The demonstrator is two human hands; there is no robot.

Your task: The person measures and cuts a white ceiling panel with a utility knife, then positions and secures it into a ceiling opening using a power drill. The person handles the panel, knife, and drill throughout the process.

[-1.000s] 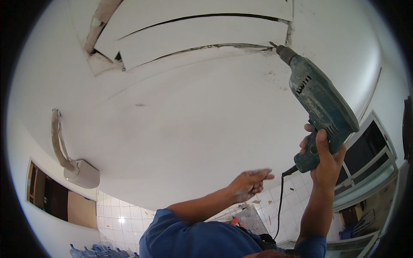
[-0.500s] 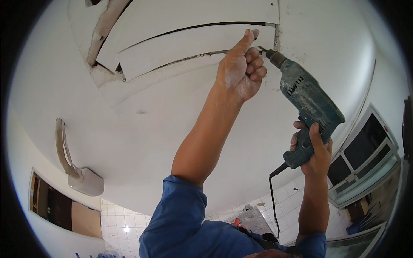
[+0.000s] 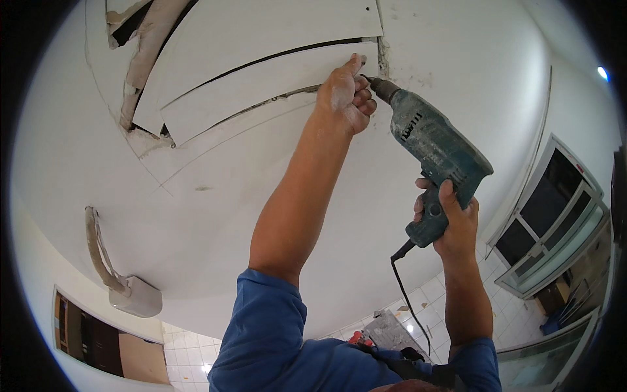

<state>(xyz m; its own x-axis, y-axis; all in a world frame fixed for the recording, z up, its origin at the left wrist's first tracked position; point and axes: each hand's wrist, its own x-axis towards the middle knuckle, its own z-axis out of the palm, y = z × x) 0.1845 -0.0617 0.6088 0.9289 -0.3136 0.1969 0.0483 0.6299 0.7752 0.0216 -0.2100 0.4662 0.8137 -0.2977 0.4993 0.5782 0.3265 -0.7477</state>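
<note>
My right hand (image 3: 458,225) is wrapped round the grip of a dusty dark-green corded power drill (image 3: 439,147), thumb along its back. The drill tilts up and to the left. Its dark chuck and bit come close to the fingers of my left hand (image 3: 346,98), which is raised against a narrow white ceiling board (image 3: 261,85). White dust coats that hand; its fingers are curled, with thumb and forefinger near a small dark spot at the board's right end. Whatever they pinch is too small to make out. A wider white panel (image 3: 287,29) lies beyond a dark gap.
A broken ceiling opening with a bare beam (image 3: 147,49) is at upper left. A white box on a bent conduit (image 3: 136,297) hangs at lower left. To the right stands a framed window (image 3: 552,202). The drill's black cord (image 3: 406,294) drops toward the tiled floor (image 3: 192,349).
Both hands and the drill have shifted left in the view, together with the ceiling boards. The drill bit remains close to my left fingers.
</note>
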